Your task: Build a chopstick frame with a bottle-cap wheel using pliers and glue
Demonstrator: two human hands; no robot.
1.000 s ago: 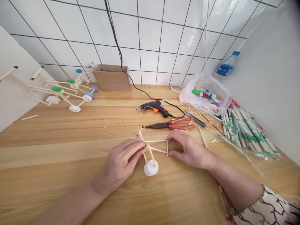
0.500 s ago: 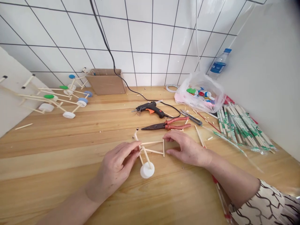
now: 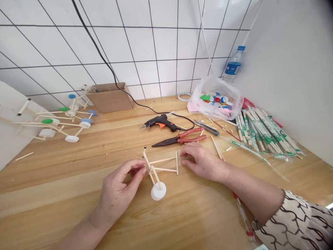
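Observation:
A small frame of thin wooden sticks (image 3: 163, 170) stands in the middle of the table, with a white bottle cap (image 3: 158, 191) as its front wheel and dark-tipped handles at its upper left end. My left hand (image 3: 122, 185) is just left of the stick joint, thumb and forefinger a little apart; whether a fingertip still touches the frame is hard to tell. To the right of the upright end stick, my right hand (image 3: 201, 161) has loosely curved fingers with a gap between them and nothing in it.
Behind the frame lie red-handled long-nose pliers (image 3: 179, 139), a black glue gun (image 3: 160, 122) and a utility knife (image 3: 208, 128). At right are a bag of bottle caps (image 3: 215, 100) and wrapped chopsticks (image 3: 267, 133). Finished stick models (image 3: 65, 121) and a cardboard box (image 3: 110, 99) stand left.
My left hand has loosened its pinch on the stick joint and drawn back left. My right hand has parted slightly from the end stick. The camera view has shifted a little.

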